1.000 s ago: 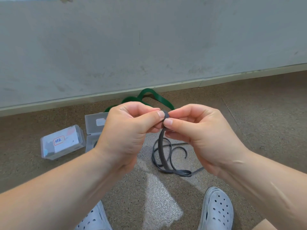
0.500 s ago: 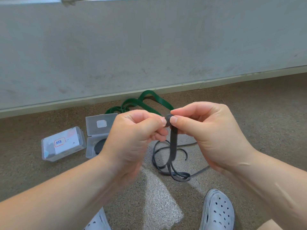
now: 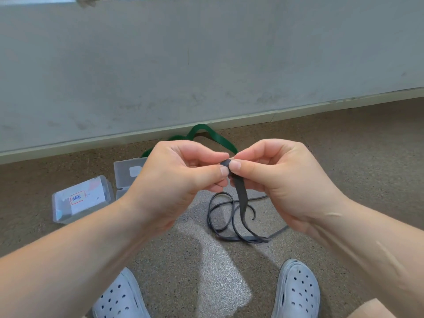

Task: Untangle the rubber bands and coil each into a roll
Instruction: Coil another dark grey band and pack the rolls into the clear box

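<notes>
Your left hand [image 3: 174,182] and right hand [image 3: 282,182] meet thumb to thumb, and both pinch the top end of the grey band [image 3: 241,193] between thumb and forefinger. A small dark fold of it shows just above your thumbs. From the pinch the band hangs down to the floor [image 3: 344,161], where it lies in loose loops below and between your wrists. Beyond your hands a green band [image 3: 221,140] lies near the foot of the wall [image 3: 206,65], partly hidden by your knuckles. Left of your left hand sits a shut, labelled box [image 3: 78,203]. A second clear box [image 3: 124,173] is half hidden behind that hand.
</notes>
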A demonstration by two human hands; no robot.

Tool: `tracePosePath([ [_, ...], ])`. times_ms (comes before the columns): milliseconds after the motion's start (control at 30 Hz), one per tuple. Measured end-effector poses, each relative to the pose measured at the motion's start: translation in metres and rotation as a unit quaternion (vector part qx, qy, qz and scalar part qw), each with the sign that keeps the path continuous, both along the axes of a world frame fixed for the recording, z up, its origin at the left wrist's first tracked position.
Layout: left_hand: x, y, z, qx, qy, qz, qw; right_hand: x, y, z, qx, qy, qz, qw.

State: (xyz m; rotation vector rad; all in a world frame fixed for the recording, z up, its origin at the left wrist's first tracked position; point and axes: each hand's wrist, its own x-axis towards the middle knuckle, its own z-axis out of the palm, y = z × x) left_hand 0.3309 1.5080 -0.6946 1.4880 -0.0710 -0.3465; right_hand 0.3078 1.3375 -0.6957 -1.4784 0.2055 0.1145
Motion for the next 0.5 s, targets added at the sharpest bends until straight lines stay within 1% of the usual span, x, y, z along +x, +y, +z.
tracePosePath([
  [133, -0.002, -0.0063, -0.0036, -0.013, 0.003, 0.053, 0.999, -0.0035, 0.006, -0.0026, 0.008, 0.019, -0.033, 0.999],
  [233, -0.0012, -0.0062, -0.0059, -0.038, 0.014, 0.084, 0.996, -0.0034, 0.0071, -0.0008, 0.033, 0.028, -0.009, 0.999],
  [333, -0.0022, -0.0043, -0.0043, -0.063, 0.025, 0.086, 0.994, -0.0035, 0.0062, -0.0001, 0.032, 0.026, 0.012, 0.999],
  [500, -0.0057, -0.0068, -0.0075, -0.064, 0.013, 0.083, 0.994, -0.0033, 0.0077, -0.0024, 0.048, 0.002, -0.009, 0.999],
])
